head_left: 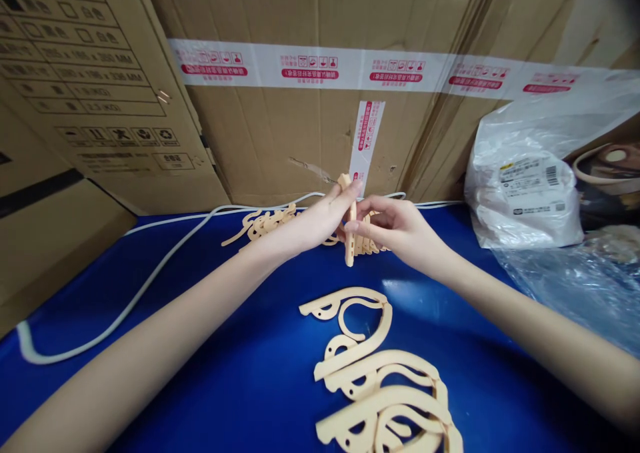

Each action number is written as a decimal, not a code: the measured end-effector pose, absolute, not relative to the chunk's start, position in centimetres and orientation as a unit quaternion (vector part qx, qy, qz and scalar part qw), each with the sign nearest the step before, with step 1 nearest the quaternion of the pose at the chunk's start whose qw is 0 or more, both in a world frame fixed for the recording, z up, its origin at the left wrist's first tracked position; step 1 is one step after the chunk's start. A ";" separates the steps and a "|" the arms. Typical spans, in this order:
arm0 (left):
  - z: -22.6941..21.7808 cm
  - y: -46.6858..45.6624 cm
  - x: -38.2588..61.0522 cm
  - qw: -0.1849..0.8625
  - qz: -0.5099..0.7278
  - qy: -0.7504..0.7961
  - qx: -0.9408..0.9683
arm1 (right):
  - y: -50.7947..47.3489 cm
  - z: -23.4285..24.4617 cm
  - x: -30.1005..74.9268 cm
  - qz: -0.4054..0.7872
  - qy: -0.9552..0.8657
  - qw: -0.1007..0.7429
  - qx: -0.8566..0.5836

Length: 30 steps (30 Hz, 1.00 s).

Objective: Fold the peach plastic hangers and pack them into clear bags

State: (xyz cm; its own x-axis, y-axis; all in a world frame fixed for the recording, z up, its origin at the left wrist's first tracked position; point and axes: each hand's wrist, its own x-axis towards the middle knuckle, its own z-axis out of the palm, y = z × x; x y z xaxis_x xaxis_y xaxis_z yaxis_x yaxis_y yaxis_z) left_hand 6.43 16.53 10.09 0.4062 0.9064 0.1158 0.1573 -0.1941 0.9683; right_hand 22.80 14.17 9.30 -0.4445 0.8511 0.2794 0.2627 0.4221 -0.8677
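A beige plastic folding hanger piece is held upright between my hands, turned edge-on to me. My left hand closes on its upper part, with most of the fingers hidden behind the piece. From the other side my right hand pinches it at mid-height between thumb and fingers. Behind the hands lie a heap of loose beige hanger parts on the left and a row of more parts, partly covered by the right hand. Closer to me, several folded beige hangers rest on the table, overlapping each other.
The blue table is backed by a large taped cardboard box. Another printed box stands at left. A white cable runs along the left and back. White plastic bags and clear wrap lie at right.
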 end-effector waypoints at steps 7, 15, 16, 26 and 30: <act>13.3 16.5 3.9 0.329 0.327 0.422 0.779 | 14.0 11.1 23.1 0.448 -0.710 0.397 -0.371; 14.9 16.6 2.1 0.332 0.292 0.414 0.796 | 15.3 12.3 25.1 0.303 -0.743 0.438 -0.406; 15.0 16.4 2.1 0.323 0.293 0.406 0.803 | 15.3 12.3 25.3 0.262 -0.758 0.433 -0.412; 12.3 15.7 3.8 0.115 0.297 0.445 0.837 | 15.7 12.0 25.7 0.085 -0.844 0.257 -0.463; 10.3 16.4 4.3 0.083 0.258 0.480 0.834 | 17.1 10.7 26.3 0.196 -0.843 0.246 -0.437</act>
